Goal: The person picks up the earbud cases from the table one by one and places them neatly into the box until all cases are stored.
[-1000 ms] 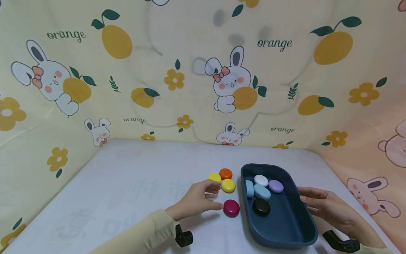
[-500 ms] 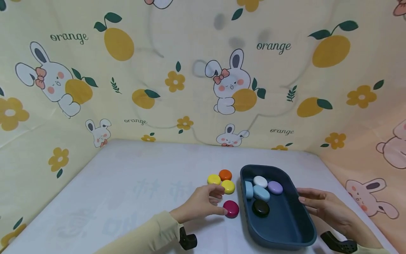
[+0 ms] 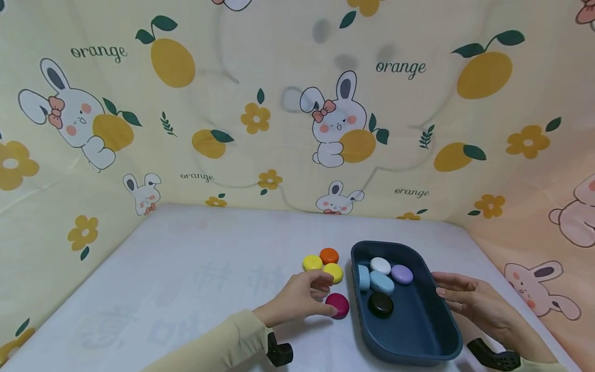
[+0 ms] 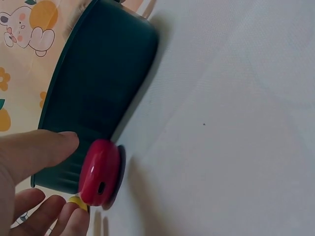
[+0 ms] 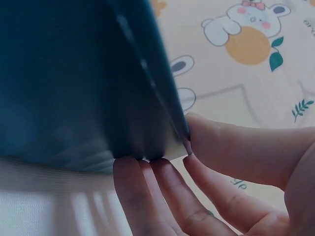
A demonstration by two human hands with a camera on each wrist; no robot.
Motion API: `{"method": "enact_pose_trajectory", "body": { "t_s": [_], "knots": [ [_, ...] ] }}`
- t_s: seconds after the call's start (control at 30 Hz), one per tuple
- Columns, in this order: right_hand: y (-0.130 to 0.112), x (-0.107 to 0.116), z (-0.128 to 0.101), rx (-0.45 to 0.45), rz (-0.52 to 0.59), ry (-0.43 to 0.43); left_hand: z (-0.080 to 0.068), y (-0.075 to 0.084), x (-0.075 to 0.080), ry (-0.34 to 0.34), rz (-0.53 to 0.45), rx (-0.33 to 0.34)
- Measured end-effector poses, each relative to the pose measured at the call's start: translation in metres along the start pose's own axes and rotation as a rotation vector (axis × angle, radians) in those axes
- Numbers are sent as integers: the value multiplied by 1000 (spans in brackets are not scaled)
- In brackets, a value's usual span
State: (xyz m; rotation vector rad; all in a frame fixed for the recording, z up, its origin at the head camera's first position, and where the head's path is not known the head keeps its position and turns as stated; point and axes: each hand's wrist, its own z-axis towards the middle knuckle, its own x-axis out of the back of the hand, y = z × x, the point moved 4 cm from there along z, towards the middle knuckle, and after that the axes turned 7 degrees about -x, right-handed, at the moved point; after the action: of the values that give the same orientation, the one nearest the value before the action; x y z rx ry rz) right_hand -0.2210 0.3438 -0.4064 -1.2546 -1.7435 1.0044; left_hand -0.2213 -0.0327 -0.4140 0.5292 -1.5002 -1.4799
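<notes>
A glossy magenta disc (image 3: 337, 306), rounded like a large bead, rests on the white table beside a dark blue tray (image 3: 413, 330). The left wrist view shows a small dark slot in the disc's side. My left hand (image 3: 297, 295) reaches in from the left with its thumb and fingers spread apart around the disc. In the left wrist view, a gap shows between the thumb (image 4: 59, 147) and the disc. On the tray's right side, my right hand (image 3: 483, 305) touches the outer wall with extended fingers, its thumb (image 5: 221, 147) against the rim.
Inside the tray lie white (image 3: 380, 266), purple (image 3: 402, 275), black (image 3: 380, 305) and two light blue discs (image 3: 382, 283). Two yellow discs (image 3: 312, 262) and an orange disc (image 3: 329, 255) sit on the table, left of the tray. Patterned cloth (image 3: 279, 155) walls surround the table.
My left hand has moved a little right and down, its thumb now overlapping the magenta disc's edge in the head view. The right hand stays at the tray; the view shifts slightly.
</notes>
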Motion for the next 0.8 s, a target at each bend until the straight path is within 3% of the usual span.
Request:
{"method": "enact_pose_trajectory", "body": {
  "t_s": [0.4,0.8],
  "knots": [
    [1,-1,1,-3,3,7,4,-4,-4,-10,-33,9],
    [1,1,1,-21,10,24,12,-13,-10,-64,45,11]
  ]
}}
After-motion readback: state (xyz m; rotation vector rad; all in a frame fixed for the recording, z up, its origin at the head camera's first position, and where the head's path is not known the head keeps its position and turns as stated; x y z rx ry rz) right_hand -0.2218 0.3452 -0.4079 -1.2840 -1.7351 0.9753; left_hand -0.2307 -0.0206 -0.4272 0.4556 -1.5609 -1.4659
